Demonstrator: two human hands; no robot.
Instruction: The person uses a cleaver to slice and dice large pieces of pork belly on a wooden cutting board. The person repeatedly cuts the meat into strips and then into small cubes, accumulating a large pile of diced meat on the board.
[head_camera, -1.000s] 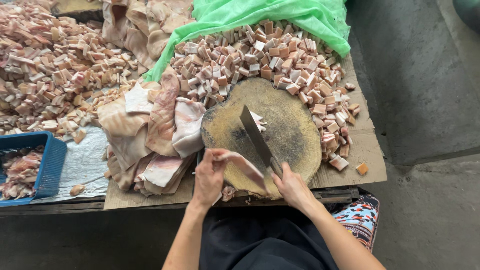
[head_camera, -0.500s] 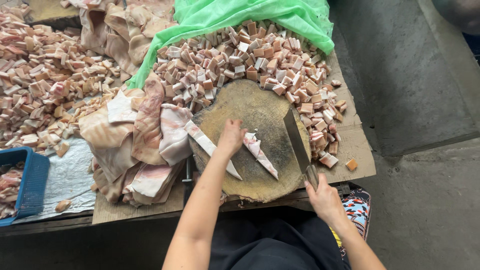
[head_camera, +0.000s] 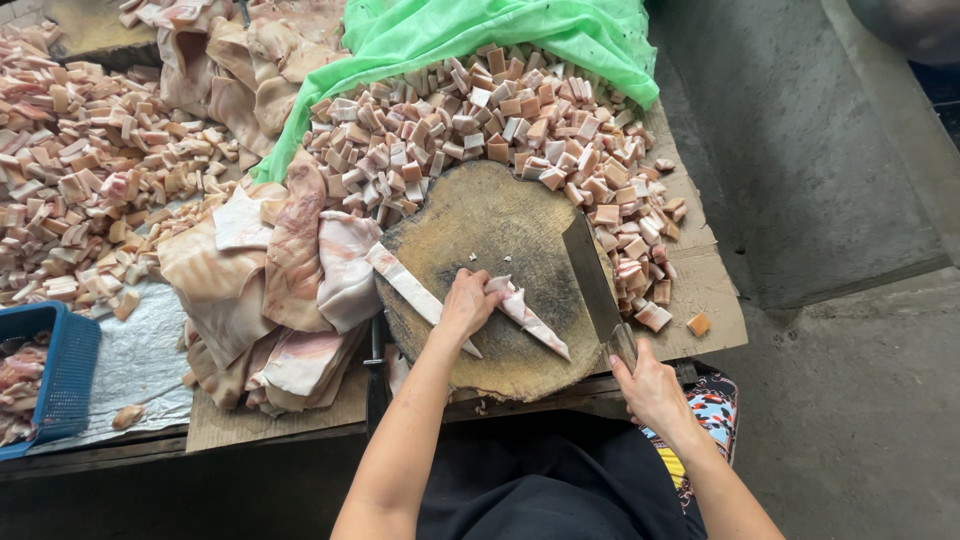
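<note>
A round wooden chopping block (head_camera: 480, 225) lies in front of me on the table. Two long strips of pork skin and fat rest on it: one (head_camera: 405, 285) on its left edge, another (head_camera: 535, 320) near the middle. My left hand (head_camera: 468, 303) presses down between them, fingers on the end of the middle strip. My right hand (head_camera: 648, 388) grips the handle of a broad cleaver (head_camera: 590, 270), whose blade lies on the block's right side, apart from the strips.
Heaps of cubed pork (head_camera: 480, 130) lie beyond and right of the block, and more (head_camera: 70, 190) at far left. Large uncut slabs (head_camera: 270, 290) are piled to the left. A green cloth (head_camera: 480, 30) covers the back. A blue crate (head_camera: 55, 370) stands at lower left.
A second ago both hands were at the block's near edge with the cleaver mid-block. The cleaver has moved to the right side, and my left hand now rests on the strips.
</note>
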